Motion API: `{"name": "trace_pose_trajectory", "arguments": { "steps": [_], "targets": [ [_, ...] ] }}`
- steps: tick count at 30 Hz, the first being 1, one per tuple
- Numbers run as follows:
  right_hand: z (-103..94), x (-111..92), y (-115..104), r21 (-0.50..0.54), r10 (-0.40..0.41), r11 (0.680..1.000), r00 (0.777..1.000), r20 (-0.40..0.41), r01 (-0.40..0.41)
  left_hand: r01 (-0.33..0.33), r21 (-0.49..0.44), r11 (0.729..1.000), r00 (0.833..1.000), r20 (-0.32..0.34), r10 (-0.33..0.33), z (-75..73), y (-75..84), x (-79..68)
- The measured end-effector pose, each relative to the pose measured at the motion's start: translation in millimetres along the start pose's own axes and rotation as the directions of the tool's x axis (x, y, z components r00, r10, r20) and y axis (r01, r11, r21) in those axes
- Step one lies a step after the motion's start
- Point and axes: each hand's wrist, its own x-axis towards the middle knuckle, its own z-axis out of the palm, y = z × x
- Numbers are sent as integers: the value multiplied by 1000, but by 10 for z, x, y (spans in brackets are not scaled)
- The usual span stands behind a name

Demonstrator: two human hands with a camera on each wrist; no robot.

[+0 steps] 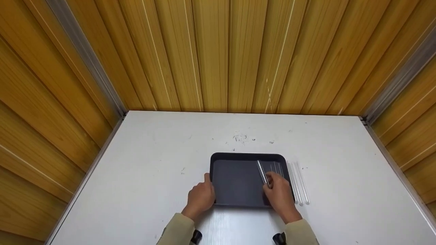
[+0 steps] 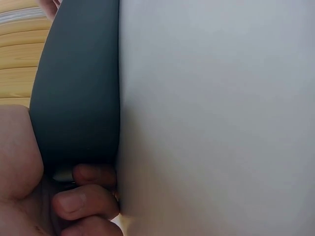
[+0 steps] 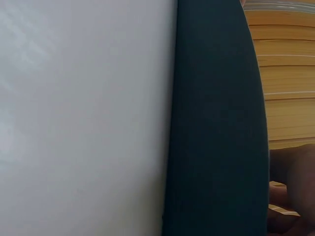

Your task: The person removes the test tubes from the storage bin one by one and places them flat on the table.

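At the far left stands a side wall [image 1: 41, 102] with yellow-brown, wood-look panels, and along its corner with the back wall [image 1: 211, 54], of the same kind, there runs a grey metal strip [image 1: 85, 51]. Below them spreads the white tabletop [image 1: 146, 177]. From the lower edge comes the person's left sleeve [image 1: 177, 229], which is beige, with a black band [image 1: 196, 236] near the wrist. The left hand [image 1: 201, 196] grasps the left side of a dark rectangular tray [image 1: 235, 183], close to its near corner; in the left wrist view, the fingers are bent against the tray's end. The tray lies flat on the tabletop between the two hands, and beyond it the white surface carries some small dark marks [image 1: 240, 138]. Over the right part of the tray, the right hand [image 1: 280, 193] pinches one thin clear tube [image 1: 262, 173], which is tilted, its upper end leaning to the left. Behind this hand, more clear tubes [image 1: 276, 167] lie inside the tray, at its right side; because the hand covers them partly, I cannot tell their number. The right sleeve [image 1: 300, 233] is also beige. Just outside the tray's right wall, three clear tubes [image 1: 302, 183] lie side by side on the tabletop, with rounded near ends. At the far right stands another wood-look wall [image 1: 408, 129].
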Motion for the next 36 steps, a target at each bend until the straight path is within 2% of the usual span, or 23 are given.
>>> {"name": "trace_pose_trajectory", "arguments": {
  "steps": [11, 25, 36],
  "targets": [
    [-112, 19, 8, -12, 4, 1000, 999, -46, -4, -15, -11, 1000, 1000, -15, 14, 4, 0, 0],
    [-252, 35, 5, -6, 34, 999, 999, -22, -35, 1, -2, 1000, 1000, 15, -1, 0, 8, 16],
    [-346, 62, 27, -14, 63, 998, 998, -30, -63, 9, -9, 1000, 1000, 7, -9, 15, 5, 19]
  ]
}}
